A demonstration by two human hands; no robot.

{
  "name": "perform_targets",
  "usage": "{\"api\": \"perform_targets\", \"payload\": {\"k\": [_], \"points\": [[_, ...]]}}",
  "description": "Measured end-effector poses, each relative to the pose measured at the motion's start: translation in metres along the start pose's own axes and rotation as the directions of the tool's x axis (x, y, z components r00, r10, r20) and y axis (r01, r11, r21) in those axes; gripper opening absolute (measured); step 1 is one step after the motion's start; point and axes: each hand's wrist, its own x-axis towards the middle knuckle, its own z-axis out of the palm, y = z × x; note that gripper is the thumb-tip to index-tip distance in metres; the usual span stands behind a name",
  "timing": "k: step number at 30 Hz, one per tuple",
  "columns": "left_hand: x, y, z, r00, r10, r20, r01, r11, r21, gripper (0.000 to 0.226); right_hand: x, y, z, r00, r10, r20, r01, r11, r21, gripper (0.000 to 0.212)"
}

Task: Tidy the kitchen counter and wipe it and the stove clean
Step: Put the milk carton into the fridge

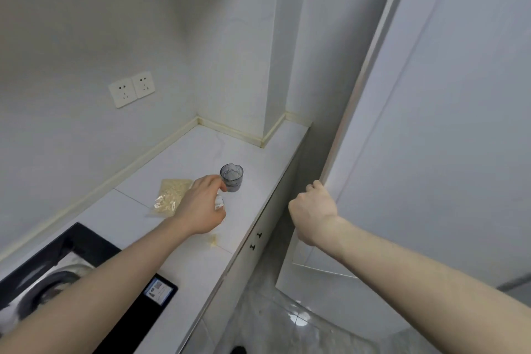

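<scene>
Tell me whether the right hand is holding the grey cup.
No. The right hand grips the edge of the tall door, while the grey cup stands on the counter.

Left hand (201, 207) reaches out toward eleven o'clock, fingers curled around something small. Right hand (313, 210) stretches toward one o'clock, fingers hooked over an edge.

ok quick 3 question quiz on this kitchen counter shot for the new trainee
1. True or false: the right hand grips the edge of the tall door.
2. What lies on the counter just left of the left hand? A) a sponge B) a clear packet C) a plate
3. What stands upright beyond the left hand's fingertips?

Key: 1 true; 2 B; 3 the grey cup.
</scene>
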Motion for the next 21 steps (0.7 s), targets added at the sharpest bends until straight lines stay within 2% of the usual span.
{"api": "perform_targets", "payload": {"k": [5, 8, 14, 17, 21], "points": [[-0.062, 0.038, -0.011, 1.000, 0.008, -0.021, -0.008, 0.999, -0.034, 0.048, -0.060, -0.027, -0.010, 0.999, -0.010, -0.030, 0.016, 0.980, 0.196, 0.003], [-0.097, 0.052, -0.017, 0.999, 0.024, -0.035, -0.026, 0.998, -0.060, 0.048, -0.082, -0.040, -0.014, 0.999, 0.036, -0.013, -0.029, 0.934, 0.356, 0.022], [-0.149, 0.049, -0.029, 0.997, -0.060, -0.053, 0.056, 0.995, -0.084, 0.044, -0.100, -0.060, -0.007, 0.995, 0.102, 0.000, -0.085, 0.832, 0.549, 0.038], [-0.159, 0.037, -0.031, 0.994, -0.111, -0.016, 0.109, 0.990, -0.091, 0.043, -0.096, -0.067, -0.003, 0.991, 0.133, 0.017, -0.113, 0.754, 0.647, 0.043], [-0.148, 0.018, -0.033, 0.983, -0.176, 0.046, 0.180, 0.978, -0.102, 0.042, -0.081, -0.074, 0.003, 0.982, 0.182, 0.055, -0.152, 0.577, 0.802, 0.046]]}}
